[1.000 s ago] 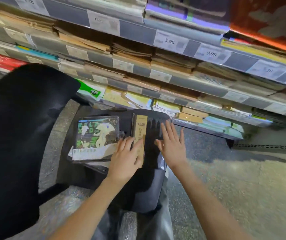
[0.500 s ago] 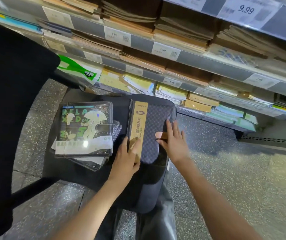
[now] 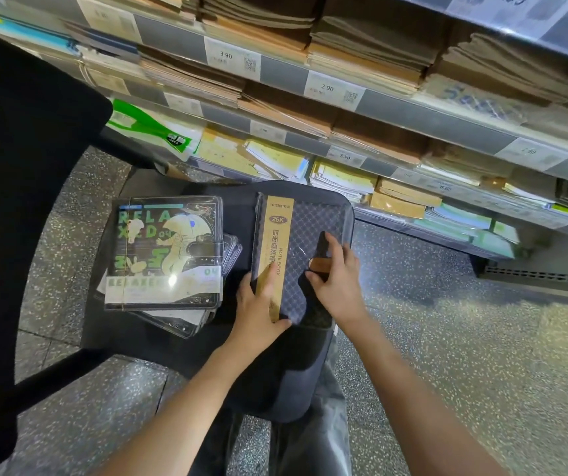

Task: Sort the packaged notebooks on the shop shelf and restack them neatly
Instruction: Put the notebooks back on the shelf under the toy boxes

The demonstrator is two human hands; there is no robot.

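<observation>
A dark diamond-patterned notebook [image 3: 311, 223] in clear wrap, with a gold band marked 25K, lies on a black chair seat [image 3: 269, 376]. My left hand [image 3: 258, 312] holds its lower left corner, fingers on the gold band and thumb along the bottom edge. At the notebook's right edge, my right hand [image 3: 339, 285] grips it with fingers curled beside a brown clasp [image 3: 322, 266]. To the left sits an uneven stack of packaged notebooks [image 3: 166, 250] with a green and white cartoon cover on top.
Shop shelves [image 3: 413, 109] with price tags hold stacks of brown and pale notebooks above and behind the chair. The black chair back [image 3: 18, 201] fills the left side. Speckled floor [image 3: 464, 338] lies to the right, and my legs show below the seat.
The camera has moved closer and tilted down. My right hand has gone from lying flat on the patterned notebook to curling round its right edge at the clasp. My left hand stays on the gold band.
</observation>
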